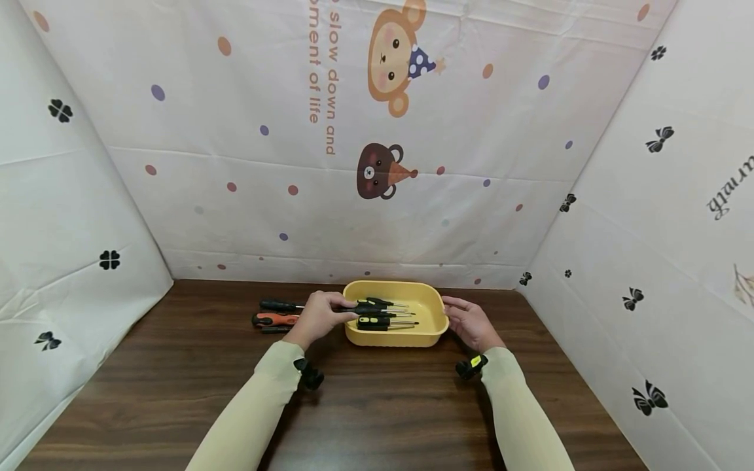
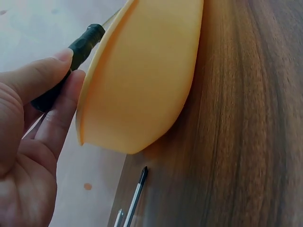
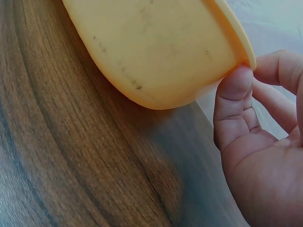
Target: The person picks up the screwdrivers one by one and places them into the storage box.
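At the left end of a yellow plastic bin point(image 1: 389, 339), my left hand point(image 1: 318, 318) pinches a black-handled screwdriver point(image 2: 86, 43) between thumb and fingers. The left wrist view shows its handle beside the bin's rim, the shaft pointing in over it. Several screwdrivers point(image 1: 379, 322) with black and yellow handles lie inside the bin, shafts toward the right. On the opposite end, my right hand point(image 1: 469, 325) grips the rim, its thumb point(image 3: 235, 85) against the outer wall and fingers at the edge.
Left of the bin, a red-orange-handled screwdriver point(image 1: 274, 319) lies on the brown wood-grain table point(image 1: 400, 405) between a black-handled one point(image 1: 279, 305) and another dark handle point(image 1: 274, 330). Printed white cloth point(image 1: 318, 222) rises behind the table and along both sides.
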`<action>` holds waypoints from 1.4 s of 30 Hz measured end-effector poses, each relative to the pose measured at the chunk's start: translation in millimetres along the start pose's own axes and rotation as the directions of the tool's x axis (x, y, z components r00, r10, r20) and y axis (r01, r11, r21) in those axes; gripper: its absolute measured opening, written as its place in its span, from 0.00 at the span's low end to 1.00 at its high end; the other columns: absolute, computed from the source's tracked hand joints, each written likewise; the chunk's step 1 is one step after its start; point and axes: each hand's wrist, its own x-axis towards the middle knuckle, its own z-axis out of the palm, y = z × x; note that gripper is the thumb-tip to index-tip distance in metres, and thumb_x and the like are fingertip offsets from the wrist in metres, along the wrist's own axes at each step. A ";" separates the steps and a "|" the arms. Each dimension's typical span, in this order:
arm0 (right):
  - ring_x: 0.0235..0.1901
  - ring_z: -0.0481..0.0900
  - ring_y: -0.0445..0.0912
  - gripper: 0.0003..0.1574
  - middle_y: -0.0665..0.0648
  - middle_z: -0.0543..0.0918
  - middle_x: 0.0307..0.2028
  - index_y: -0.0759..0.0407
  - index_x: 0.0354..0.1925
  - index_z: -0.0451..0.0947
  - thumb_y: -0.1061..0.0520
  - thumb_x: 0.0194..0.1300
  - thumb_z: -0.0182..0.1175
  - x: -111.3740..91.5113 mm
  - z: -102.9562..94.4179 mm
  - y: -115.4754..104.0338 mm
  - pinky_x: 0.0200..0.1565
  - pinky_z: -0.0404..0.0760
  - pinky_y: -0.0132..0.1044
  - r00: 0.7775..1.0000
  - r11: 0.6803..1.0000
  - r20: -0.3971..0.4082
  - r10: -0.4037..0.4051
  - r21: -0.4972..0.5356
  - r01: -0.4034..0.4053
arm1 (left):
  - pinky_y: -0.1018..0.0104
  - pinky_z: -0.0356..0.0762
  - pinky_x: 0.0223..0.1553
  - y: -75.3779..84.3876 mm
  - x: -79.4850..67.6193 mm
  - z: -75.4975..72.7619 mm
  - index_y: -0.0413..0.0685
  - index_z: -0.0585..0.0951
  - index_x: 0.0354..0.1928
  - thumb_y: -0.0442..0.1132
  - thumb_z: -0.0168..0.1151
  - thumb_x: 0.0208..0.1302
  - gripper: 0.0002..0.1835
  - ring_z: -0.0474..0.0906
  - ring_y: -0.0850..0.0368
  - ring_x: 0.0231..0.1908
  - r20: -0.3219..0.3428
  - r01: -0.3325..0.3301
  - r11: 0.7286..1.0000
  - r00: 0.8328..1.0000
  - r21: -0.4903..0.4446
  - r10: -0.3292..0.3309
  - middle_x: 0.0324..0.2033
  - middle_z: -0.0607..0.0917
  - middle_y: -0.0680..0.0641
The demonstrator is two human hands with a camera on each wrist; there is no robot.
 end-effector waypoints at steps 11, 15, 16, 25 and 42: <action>0.41 0.87 0.40 0.34 0.53 0.87 0.49 0.71 0.74 0.63 0.64 0.75 0.58 -2.5 -0.2 -1.5 0.43 0.86 0.32 1.000 1.000 0.014 -0.001 0.014 0.001 | 0.58 0.85 0.45 15.2 13.7 17.9 0.49 0.93 0.39 0.40 0.81 0.53 0.11 0.86 0.57 0.41 0.044 -0.035 0.993 0.999 0.109 0.031 0.38 0.92 0.50; 0.42 0.87 0.40 0.34 0.53 0.86 0.49 0.71 0.74 0.62 0.65 0.75 0.57 -3.1 -0.2 -1.2 0.43 0.86 0.32 1.000 1.000 0.021 -0.006 0.017 0.006 | 0.59 0.85 0.46 18.9 18.1 24.8 0.47 0.93 0.38 0.40 0.81 0.52 0.11 0.86 0.56 0.42 0.070 -0.046 0.988 0.997 0.145 0.037 0.38 0.92 0.50; 0.42 0.87 0.40 0.34 0.53 0.86 0.49 0.71 0.74 0.62 0.65 0.75 0.57 -3.2 -0.4 -1.0 0.43 0.86 0.32 1.000 1.000 0.023 -0.008 0.017 0.008 | 0.60 0.85 0.45 19.8 19.1 26.3 0.47 0.93 0.38 0.40 0.81 0.52 0.11 0.86 0.56 0.42 0.074 -0.048 0.987 0.997 0.150 0.038 0.38 0.92 0.50; 0.40 0.86 0.39 0.34 0.52 0.87 0.46 0.72 0.74 0.61 0.65 0.75 0.57 -2.7 -0.4 -0.9 0.42 0.85 0.31 1.000 1.000 0.027 -0.007 0.023 0.006 | 0.62 0.84 0.44 24.2 25.6 35.3 0.50 0.93 0.34 0.39 0.81 0.53 0.07 0.86 0.56 0.41 0.077 -0.048 0.975 0.997 0.216 0.032 0.34 0.92 0.52; 0.42 0.86 0.40 0.34 0.54 0.86 0.50 0.71 0.74 0.61 0.65 0.75 0.56 -1.7 -1.4 -1.3 0.42 0.85 0.32 1.000 1.000 0.025 0.005 0.014 -0.005 | 0.64 0.84 0.39 32.4 26.1 39.2 0.50 0.92 0.37 0.42 0.78 0.58 0.07 0.85 0.61 0.34 0.229 -0.114 0.853 0.973 0.509 -0.006 0.38 0.92 0.52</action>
